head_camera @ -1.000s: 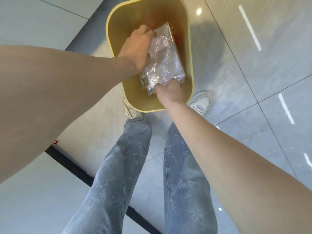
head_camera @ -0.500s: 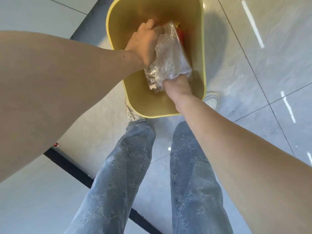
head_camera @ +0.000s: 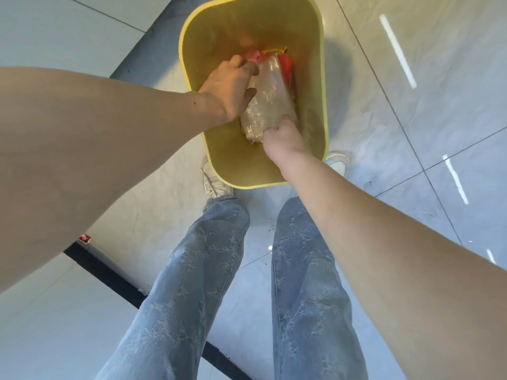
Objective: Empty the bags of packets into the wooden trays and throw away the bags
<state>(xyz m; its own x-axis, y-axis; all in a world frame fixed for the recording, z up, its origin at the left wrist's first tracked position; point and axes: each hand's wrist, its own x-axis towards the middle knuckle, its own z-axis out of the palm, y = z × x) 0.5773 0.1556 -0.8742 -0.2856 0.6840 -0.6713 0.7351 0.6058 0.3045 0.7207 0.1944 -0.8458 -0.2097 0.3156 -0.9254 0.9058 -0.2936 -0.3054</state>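
A crumpled clear plastic bag lies deep inside a yellow bin that stands on the floor in front of my feet. My left hand presses on the bag's left side with the fingers curled over it. My right hand grips the bag's near end. Both hands reach down inside the bin. Red rubbish shows under the bag at the bin's bottom. No wooden trays or packets are in view.
Glossy grey floor tiles surround the bin. My legs in blue jeans and white shoes stand just behind it. A white surface with a black edge runs along the lower left.
Both hands have pushed the bag further down into the bin, and red rubbish now shows beneath it. The view has drawn closer to the bin.
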